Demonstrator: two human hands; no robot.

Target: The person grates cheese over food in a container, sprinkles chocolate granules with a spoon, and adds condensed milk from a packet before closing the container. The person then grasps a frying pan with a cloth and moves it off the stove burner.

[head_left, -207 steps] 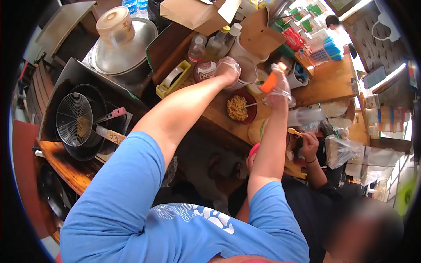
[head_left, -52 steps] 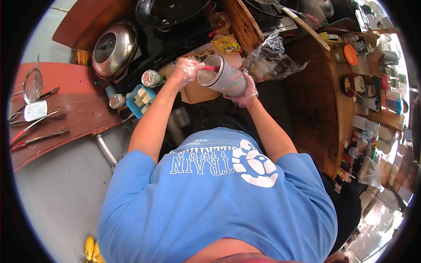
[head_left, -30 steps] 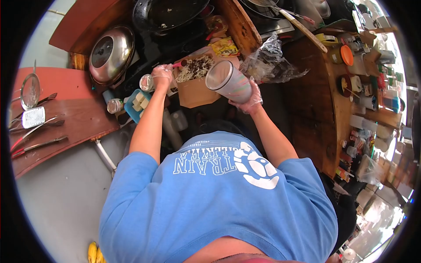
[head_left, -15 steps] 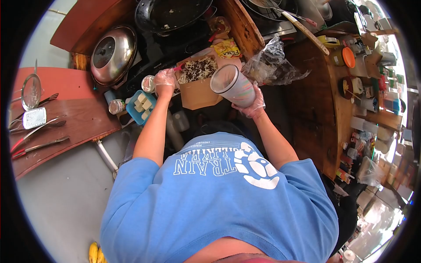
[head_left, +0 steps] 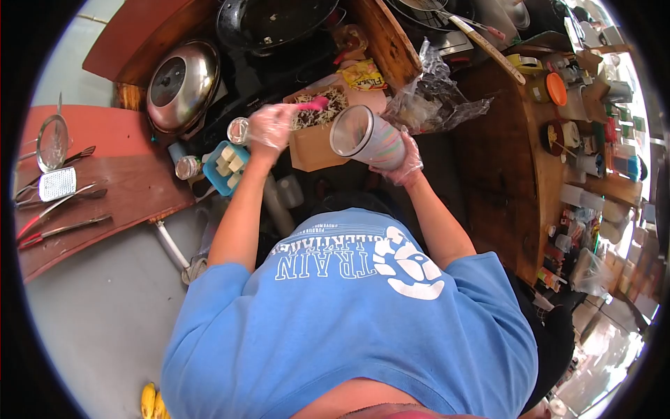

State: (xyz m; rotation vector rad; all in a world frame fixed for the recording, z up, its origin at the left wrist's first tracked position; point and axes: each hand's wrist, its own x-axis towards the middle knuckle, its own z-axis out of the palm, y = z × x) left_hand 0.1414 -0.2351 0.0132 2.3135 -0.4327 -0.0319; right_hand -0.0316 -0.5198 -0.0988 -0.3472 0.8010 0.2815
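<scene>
My left hand (head_left: 271, 127), in a clear plastic glove, is closed around the handle of a pink spoon (head_left: 315, 103). The spoon's head is over an open cardboard box (head_left: 315, 148), whose food (head_left: 322, 112) looks like pale shreds with dark sprinkles. Gloved as well, my right hand (head_left: 403, 162) grips a translucent tumbler (head_left: 382, 142) with coloured streaks, tilted so its dark-rimmed mouth faces the box. Whatever is inside the tumbler is hard to make out. Beside my left wrist stand a small jar (head_left: 238, 130) and a blue container (head_left: 222, 183) of pale cubes.
A black pan (head_left: 276, 24) and a lidded metal pot (head_left: 180, 84) sit at the back. A crumpled plastic bag (head_left: 436, 98) and a yellow packet (head_left: 363, 74) lie near the box. Utensils, among them a grater (head_left: 57, 184), rest on the left board (head_left: 132, 181).
My left hand has lifted and turned, bringing the pink spoon up into clear view over the food. The tumbler in my right hand has shifted slightly left and tilted further.
</scene>
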